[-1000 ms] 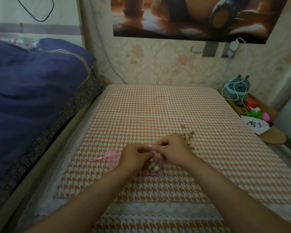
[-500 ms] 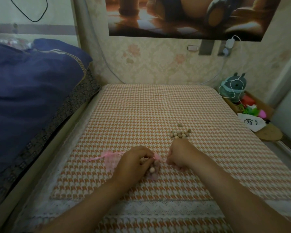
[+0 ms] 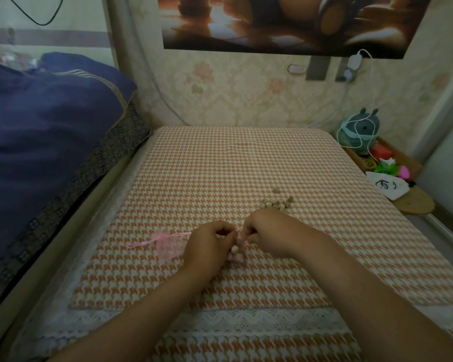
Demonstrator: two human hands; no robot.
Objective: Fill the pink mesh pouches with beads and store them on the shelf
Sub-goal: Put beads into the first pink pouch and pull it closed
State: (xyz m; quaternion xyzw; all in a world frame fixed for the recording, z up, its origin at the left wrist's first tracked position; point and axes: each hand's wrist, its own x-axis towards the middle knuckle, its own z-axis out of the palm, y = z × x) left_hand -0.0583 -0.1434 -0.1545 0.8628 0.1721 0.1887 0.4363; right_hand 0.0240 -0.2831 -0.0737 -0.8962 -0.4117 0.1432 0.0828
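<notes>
since half a second ago the right hand [image 3: 270, 233] has come back in from the 3 o'clock side, and the gap to the left hand [image 3: 208, 248] has closed, so the knuckles nearly meet. between them sits the filled pouch [image 3: 236, 254], made of pink see-through mesh, with round pale tan beads showing through its lower part. it rests on the houndstooth cloth [image 3: 220, 165] toward the 6 o'clock edge of the table.

the left hand's fingers curl round the pouch's upper part from 9 o'clock and hide most of it. the right hand's thumb and fingertips are pressed together on the pink drawstring [image 3: 244, 241] at the pouch's neck, from 3 o'clock.

a second pouch [image 3: 168, 245], also pink mesh, lies flat just at 9 o'clock of the left hand. its top is gathered and its ribbon trails off toward 9 o'clock.

the loose beads [image 3: 276, 203] lie in a small heap at 1 o'clock of the right hand, just past its knuckles. one bead sits apart at the heap's 12 o'clock.

the wooden shelf [image 3: 406, 159] is at the table's 2 o'clock corner, and a teal toy [image 3: 361, 131] stands on it. blue bedding [image 3: 50, 139] fills the 9 o'clock side.
</notes>
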